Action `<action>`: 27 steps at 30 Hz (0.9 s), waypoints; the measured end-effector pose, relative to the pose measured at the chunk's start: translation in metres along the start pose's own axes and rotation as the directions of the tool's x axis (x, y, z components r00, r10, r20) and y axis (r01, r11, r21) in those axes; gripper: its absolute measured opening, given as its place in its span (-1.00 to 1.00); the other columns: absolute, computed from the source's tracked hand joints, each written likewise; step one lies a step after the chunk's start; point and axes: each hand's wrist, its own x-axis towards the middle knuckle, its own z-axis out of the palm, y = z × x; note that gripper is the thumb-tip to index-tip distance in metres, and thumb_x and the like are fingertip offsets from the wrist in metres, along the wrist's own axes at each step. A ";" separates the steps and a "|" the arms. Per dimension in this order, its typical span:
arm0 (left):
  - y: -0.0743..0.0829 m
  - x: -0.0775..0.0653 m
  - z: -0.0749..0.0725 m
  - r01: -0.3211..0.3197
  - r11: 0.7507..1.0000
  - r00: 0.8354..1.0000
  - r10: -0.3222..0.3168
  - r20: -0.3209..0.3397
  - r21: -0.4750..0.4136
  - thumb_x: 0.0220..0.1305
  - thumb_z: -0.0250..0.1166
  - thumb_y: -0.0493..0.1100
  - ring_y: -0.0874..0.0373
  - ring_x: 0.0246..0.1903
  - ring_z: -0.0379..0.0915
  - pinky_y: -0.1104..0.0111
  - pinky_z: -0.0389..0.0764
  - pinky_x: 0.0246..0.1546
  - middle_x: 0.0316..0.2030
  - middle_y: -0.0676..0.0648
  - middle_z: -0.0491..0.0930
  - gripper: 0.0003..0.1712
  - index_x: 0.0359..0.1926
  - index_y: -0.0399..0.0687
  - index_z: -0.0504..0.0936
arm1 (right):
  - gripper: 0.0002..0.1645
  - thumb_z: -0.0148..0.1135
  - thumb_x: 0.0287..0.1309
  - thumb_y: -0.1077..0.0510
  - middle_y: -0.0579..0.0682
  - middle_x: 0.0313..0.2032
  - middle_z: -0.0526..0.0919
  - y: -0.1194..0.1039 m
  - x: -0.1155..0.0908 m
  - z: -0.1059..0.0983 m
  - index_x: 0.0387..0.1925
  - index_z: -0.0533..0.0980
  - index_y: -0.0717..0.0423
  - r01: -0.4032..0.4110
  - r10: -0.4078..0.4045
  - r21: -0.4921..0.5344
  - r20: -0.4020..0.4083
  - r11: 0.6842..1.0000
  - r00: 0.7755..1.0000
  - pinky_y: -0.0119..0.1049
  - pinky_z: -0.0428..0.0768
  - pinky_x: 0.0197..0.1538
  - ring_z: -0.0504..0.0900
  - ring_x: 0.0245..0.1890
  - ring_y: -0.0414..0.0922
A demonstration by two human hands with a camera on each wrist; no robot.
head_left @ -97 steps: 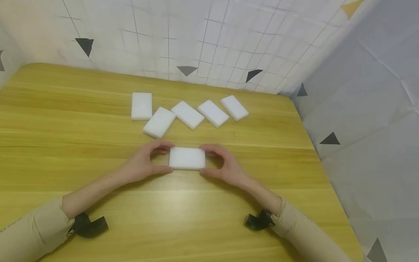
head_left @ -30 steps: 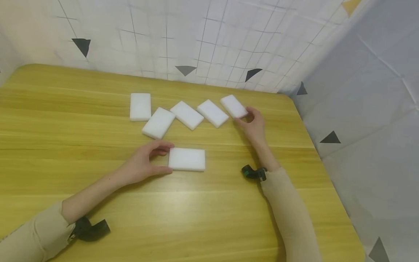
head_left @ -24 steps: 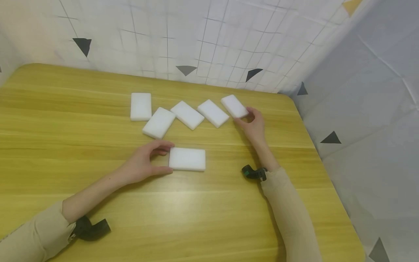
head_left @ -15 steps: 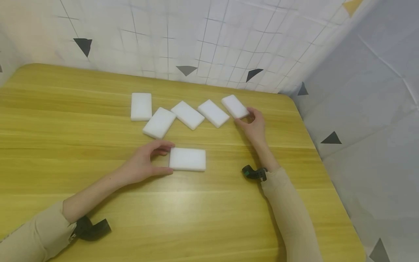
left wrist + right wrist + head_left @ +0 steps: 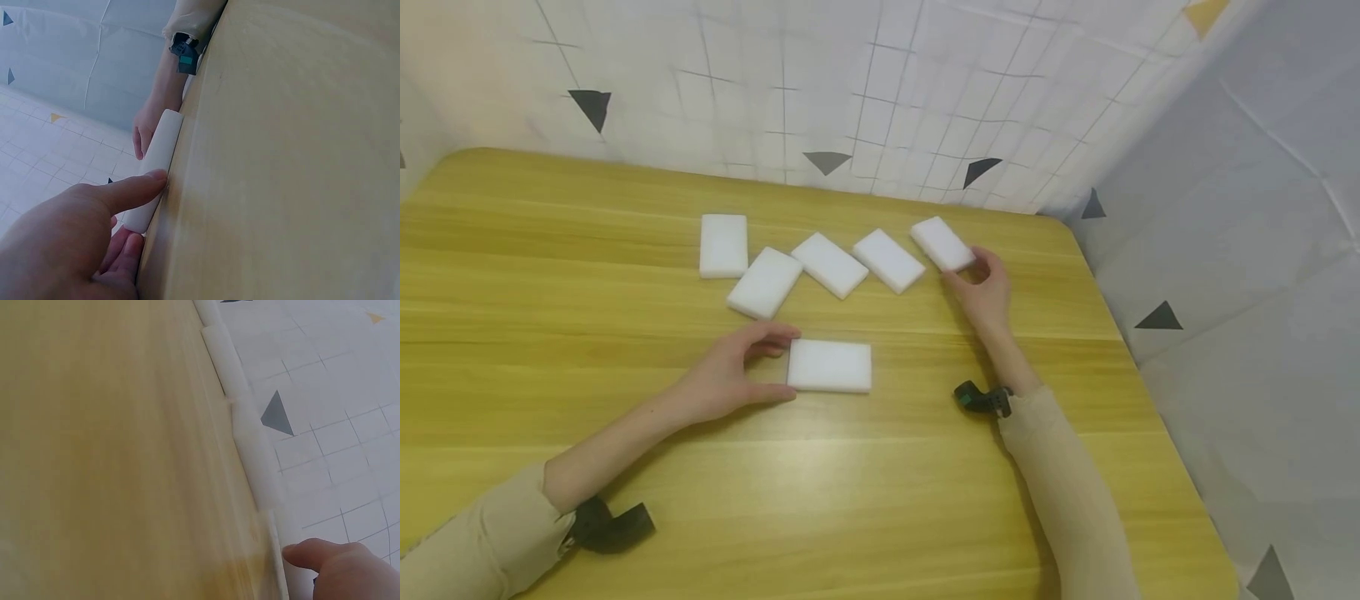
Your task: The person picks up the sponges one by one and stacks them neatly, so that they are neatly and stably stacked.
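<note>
Six white rectangular sponge blocks lie flat on the wooden table. My left hand [image 5: 722, 375] holds the left end of the nearest sponge [image 5: 831, 365], thumb on the near edge and fingers at the far edge. In the left wrist view, the thumb presses that sponge's side [image 5: 159, 144], and the right hand [image 5: 150, 122] appears beyond it. Out at the back right, my right hand [image 5: 987, 292] pinches the lower end of the rightmost sponge [image 5: 940, 242] between thumb and fingers. The right wrist view shows only the thumb [image 5: 331, 562] against this sponge [image 5: 295, 575].
Left of the right hand's sponge, a row continues with one sponge [image 5: 889, 260], another [image 5: 830, 264], a slanted one [image 5: 765, 282] and an upright one [image 5: 724, 246]. The wooden table [image 5: 820, 500] ends at a patterned wall cloth [image 5: 700, 100] behind and a grey sheet [image 5: 1225, 292] at right.
My right hand left the nearest sponge, reached to the rightmost one at the back, and has just shifted it slightly right. The left hand stays in place.
</note>
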 end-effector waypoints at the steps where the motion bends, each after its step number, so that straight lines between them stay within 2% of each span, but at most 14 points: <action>1: 0.000 0.000 0.000 -0.001 1.000 1.000 0.001 0.001 0.000 -0.03 0.61 -0.24 -0.07 0.16 0.51 0.22 0.54 0.23 0.20 -0.19 0.54 -0.19 0.26 -0.22 0.47 | -0.21 0.49 0.10 0.08 0.13 0.27 0.46 0.000 -0.001 0.000 0.31 0.37 0.20 -0.004 0.004 0.007 -0.006 1.000 1.000 -0.17 0.40 0.39 0.42 0.29 0.03; 14: -0.002 0.001 0.001 -0.008 1.000 1.000 0.008 -0.001 -0.021 -0.05 0.61 -0.29 -0.06 0.17 0.50 0.26 0.54 0.23 0.20 -0.18 0.53 -0.18 0.26 -0.23 0.47 | -0.24 0.49 0.10 0.12 0.13 0.26 0.49 0.001 -0.009 -0.001 0.29 0.39 0.21 0.006 -0.005 0.058 -0.024 0.998 1.000 -0.20 0.40 0.40 0.44 0.28 0.01; 27: -0.001 0.000 0.001 -0.006 1.000 1.000 0.006 -0.002 -0.015 -0.05 0.60 -0.29 -0.06 0.17 0.50 0.26 0.55 0.23 0.20 -0.18 0.53 -0.19 0.27 -0.22 0.47 | -0.18 0.49 0.09 0.14 0.12 0.25 0.50 -0.002 -0.024 -0.005 0.35 0.35 0.19 0.006 -0.004 0.092 -0.016 0.996 1.000 -0.23 0.40 0.41 0.45 0.28 -0.01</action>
